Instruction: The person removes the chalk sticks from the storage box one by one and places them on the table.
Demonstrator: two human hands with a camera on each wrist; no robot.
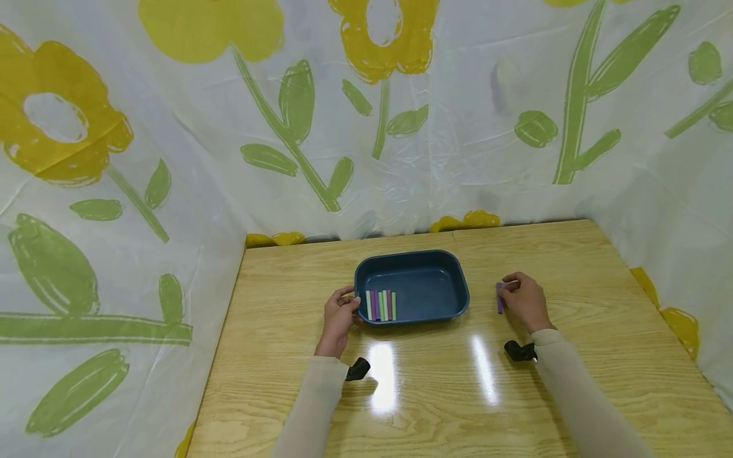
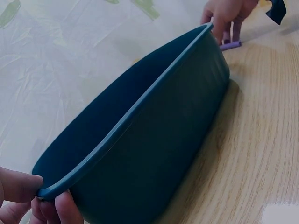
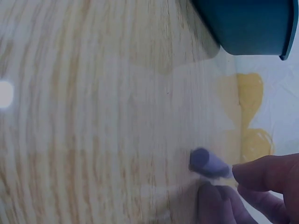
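A dark blue plastic tray (image 1: 424, 316) stands on the table. Inside it, along the left end, several chalk sticks (image 1: 380, 305) in white, purple, green and pink lie side by side. My left hand (image 1: 339, 318) grips the tray's rim at its near left corner, thumb on top and fingers beneath, as the left wrist view shows. To the right of the tray, my right hand (image 1: 523, 302) pinches a purple chalk stick (image 3: 210, 162) low at the tabletop. Part of that chalk is hidden by the fingers, and whether a second stick lies against it I cannot tell.
The wooden table (image 1: 435, 394) meets a white curtain (image 1: 458, 159) with printed flowers at the back and sides. Black wrist-worn camera mounts (image 1: 357, 369) stick out by both wrists. Bright light reflections show on the near tabletop.
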